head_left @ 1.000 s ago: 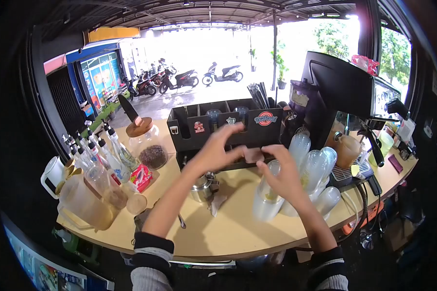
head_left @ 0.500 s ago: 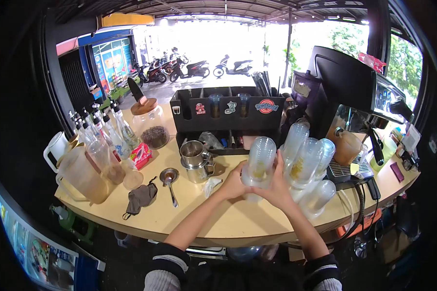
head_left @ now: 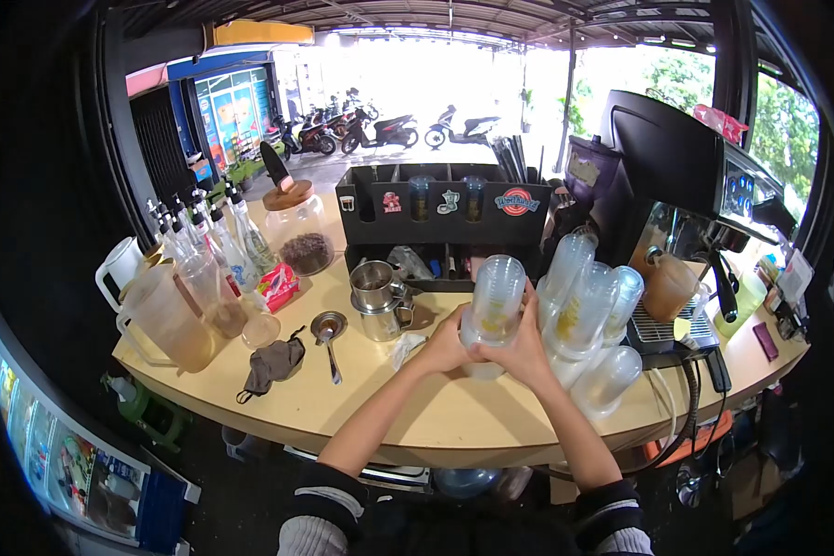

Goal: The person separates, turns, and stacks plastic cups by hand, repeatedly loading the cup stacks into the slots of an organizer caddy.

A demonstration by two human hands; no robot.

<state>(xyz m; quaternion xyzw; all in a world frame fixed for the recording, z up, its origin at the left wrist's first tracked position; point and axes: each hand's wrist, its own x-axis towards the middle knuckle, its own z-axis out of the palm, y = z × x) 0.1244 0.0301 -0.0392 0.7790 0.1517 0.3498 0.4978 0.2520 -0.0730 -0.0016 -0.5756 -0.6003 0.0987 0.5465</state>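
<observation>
A stack of plastic cups (head_left: 498, 296) is gripped low from both sides by the fingers of the left hand (head_left: 446, 347) and right hand (head_left: 524, 350), apparently so that it is kept steady, back from the near edge of the counter (head_left: 473, 417), beside other stacked cups (head_left: 586, 310).

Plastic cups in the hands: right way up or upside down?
Upside down: the stacked plastic cups have narrower, closed ends on top and wider ends below.
</observation>
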